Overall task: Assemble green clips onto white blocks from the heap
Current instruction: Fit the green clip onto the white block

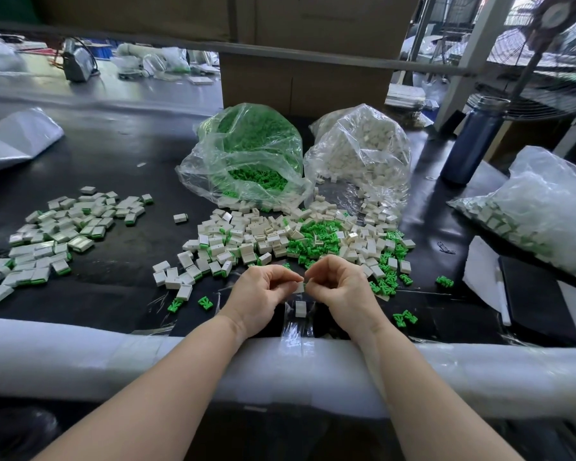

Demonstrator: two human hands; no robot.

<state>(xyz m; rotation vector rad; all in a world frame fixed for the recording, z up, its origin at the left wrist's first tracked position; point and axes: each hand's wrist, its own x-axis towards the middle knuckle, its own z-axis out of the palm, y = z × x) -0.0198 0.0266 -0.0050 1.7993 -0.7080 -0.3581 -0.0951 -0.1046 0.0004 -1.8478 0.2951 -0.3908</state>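
Observation:
My left hand (263, 294) and my right hand (340, 287) meet fingertip to fingertip over the black table, near its padded front edge. Between them they pinch one white block (300, 287); whether a green clip sits on it is hidden by the fingers. Another white block (300, 309) lies just below the hands. Behind them spreads the mixed heap of white blocks (246, 241) and green clips (316, 237). Assembled blocks with green edges (47, 241) lie in a loose pile at the left.
An open bag of green clips (246, 151) and a bag of white blocks (363, 151) stand behind the heap. A dark blue bottle (473, 141) and another filled bag (539, 211) are at the right. White foam padding (113, 357) covers the table's front edge.

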